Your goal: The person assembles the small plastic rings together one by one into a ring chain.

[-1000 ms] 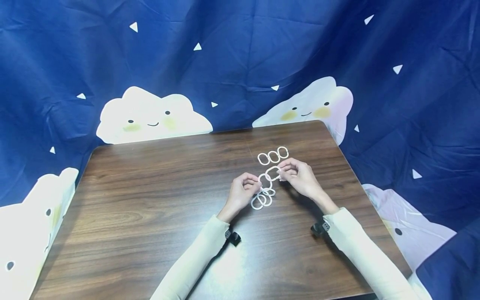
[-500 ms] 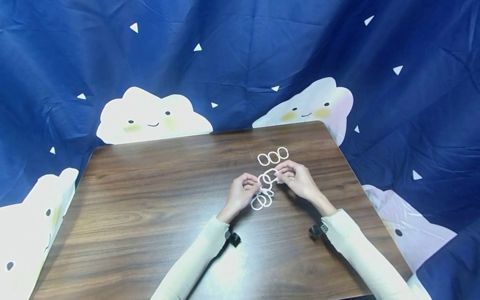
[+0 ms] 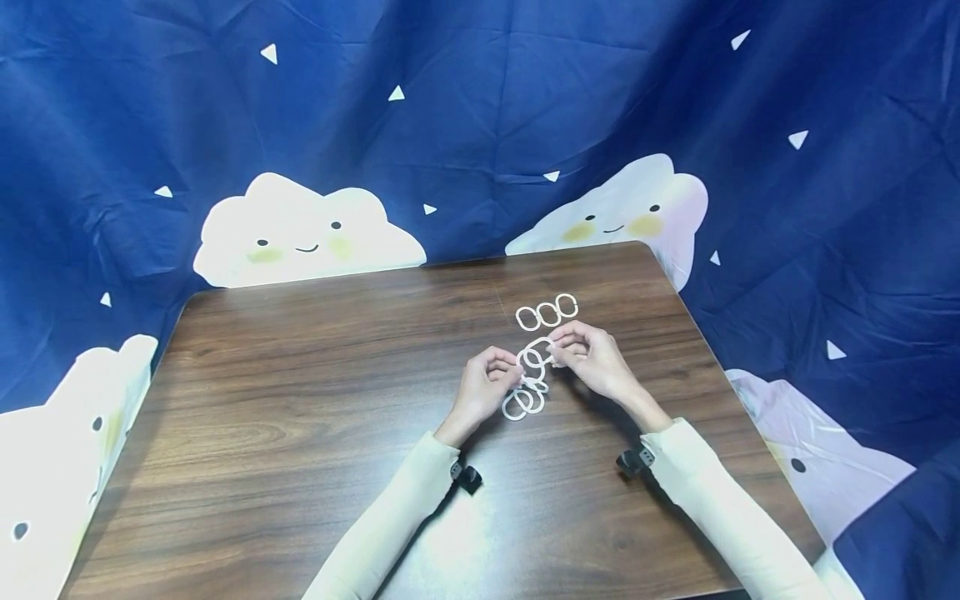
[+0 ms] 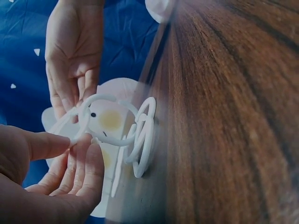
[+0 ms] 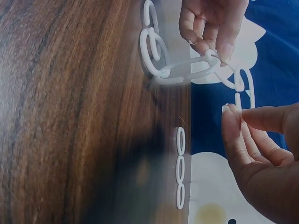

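The pinched links [image 4: 103,97] are white. Under the grip the table [image 3: 315,375] is streaked brown; beyond it, blue cloth [image 3: 457,75] with white clouds [image 3: 296,218].

In front of me I see a brown wood-grain table [image 3: 300,400] with rounded far corners and a bright glare [image 3: 453,537] on its near part. Beyond it I face a creased blue cloth [image 3: 465,75], scattered with small white triangles [image 3: 397,94]. Just past the table's far edge two printed clouds smile at me — a white cloud [image 3: 300,225] to my left, a lilac-tinged cloud [image 3: 622,208] to my right — both with yellow cheeks. Another pale cloud [image 3: 832,454] shows beside the table's right edge.
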Motion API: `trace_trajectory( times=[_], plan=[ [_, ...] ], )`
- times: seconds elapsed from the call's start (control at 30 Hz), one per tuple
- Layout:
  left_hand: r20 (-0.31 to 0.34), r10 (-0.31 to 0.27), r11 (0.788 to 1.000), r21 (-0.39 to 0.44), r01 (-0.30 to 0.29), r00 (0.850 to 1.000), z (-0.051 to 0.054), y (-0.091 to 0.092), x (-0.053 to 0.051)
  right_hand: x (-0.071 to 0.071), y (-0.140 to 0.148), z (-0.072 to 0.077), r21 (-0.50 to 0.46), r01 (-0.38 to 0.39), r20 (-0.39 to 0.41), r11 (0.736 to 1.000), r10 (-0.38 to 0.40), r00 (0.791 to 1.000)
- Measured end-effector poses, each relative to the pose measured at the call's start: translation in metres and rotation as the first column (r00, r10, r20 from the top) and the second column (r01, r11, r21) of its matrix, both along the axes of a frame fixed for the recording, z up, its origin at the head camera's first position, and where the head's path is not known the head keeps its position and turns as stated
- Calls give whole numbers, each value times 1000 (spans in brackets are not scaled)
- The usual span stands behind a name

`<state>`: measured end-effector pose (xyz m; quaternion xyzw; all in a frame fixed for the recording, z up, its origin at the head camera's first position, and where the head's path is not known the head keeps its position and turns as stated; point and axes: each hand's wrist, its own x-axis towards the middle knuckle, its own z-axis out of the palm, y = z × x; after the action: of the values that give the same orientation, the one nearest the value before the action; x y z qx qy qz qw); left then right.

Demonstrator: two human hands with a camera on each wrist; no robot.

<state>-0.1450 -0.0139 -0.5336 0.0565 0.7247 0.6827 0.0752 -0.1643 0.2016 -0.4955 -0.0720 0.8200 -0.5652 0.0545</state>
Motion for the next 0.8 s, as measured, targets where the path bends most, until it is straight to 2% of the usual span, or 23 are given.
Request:
trace_trajectory(
  times=[0.43, 0.8],
  plan=[
    [-27, -5, 1000, 15, 6, 1000, -4, 0, -1, 1, -5, -1, -24, -6, 8, 1000, 7, 1000],
    [-20, -16, 1000, 26, 17, 1000, -3, 1, 0, 1, -4, -1, -28, -9, 32, 1000, 10, 999]
  ],
)
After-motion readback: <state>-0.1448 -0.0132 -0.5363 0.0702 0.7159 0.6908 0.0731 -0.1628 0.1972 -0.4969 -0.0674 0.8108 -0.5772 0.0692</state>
